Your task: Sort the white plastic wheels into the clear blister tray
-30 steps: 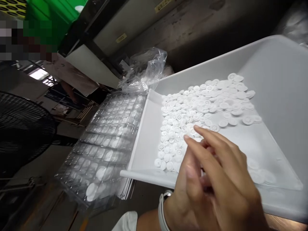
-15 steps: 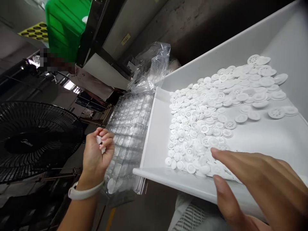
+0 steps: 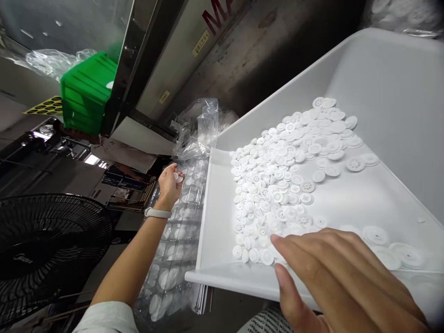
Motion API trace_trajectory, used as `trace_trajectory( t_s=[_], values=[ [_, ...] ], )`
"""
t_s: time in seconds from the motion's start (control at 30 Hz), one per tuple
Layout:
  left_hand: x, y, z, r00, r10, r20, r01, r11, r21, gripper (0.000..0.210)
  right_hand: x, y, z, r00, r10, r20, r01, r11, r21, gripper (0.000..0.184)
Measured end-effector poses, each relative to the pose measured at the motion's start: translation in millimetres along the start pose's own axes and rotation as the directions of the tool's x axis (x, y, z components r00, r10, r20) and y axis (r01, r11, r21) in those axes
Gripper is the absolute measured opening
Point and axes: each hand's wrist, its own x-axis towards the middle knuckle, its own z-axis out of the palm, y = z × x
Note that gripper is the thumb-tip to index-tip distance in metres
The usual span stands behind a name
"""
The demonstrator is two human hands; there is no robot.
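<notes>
My left hand is closed around white plastic discs, some showing between its fingers. It is over the far part of a clear plastic tray, whose rows of compartments hold white discs. My right hand is above the near side of a white bin. Its fingers are stretched out, the thumb stands apart, and nothing shows in its grasp. Below and beyond its fingertips lies a heap of round white discs, some with spoke-like holes. I cannot tell whether the fingertips touch them.
Crumpled clear plastic bags lie past the tray's far end. A black fan stands at the left. A green crate sits at the upper left, with a person below it in the picture. A bag of white parts is at the top right.
My left hand has moved away from me along the tray, still closed on discs. My right hand stays open over the bin. The camera view has shifted.
</notes>
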Motion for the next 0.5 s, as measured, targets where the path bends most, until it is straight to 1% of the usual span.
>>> trace_trajectory(
  t_s=[0.17, 0.3, 0.4, 0.5],
  values=[
    [-2.1, -7.1, 4.4, 0.999, 0.051, 0.008, -0.051, 0.995, 0.087, 0.037, 2.0, -0.8, -1.7, 1.000, 0.000, -0.004, 0.000, 1.000, 0.004, 0.015],
    [-7.7, -7.4, 6.0, 0.997, 0.082, 0.012, -0.083, 0.989, 0.119, 0.038, 1.7, -1.1, -2.2, 1.000, 0.007, 0.025, -0.007, 0.999, 0.032, 0.016],
    [-13.7, -2.2, 7.3, 0.994, 0.105, 0.022, -0.107, 0.987, 0.122, 0.038, 1.3, -0.4, -2.4, 0.999, 0.012, 0.047, -0.014, 0.999, 0.052, 0.015],
    [-28.6, 12.3, 3.4, 0.990, 0.135, 0.046, -0.139, 0.984, 0.111, 0.037, 0.1, 1.6, -3.0, 0.998, 0.005, 0.057, -0.009, 0.998, 0.064, 0.014]
  ],
)
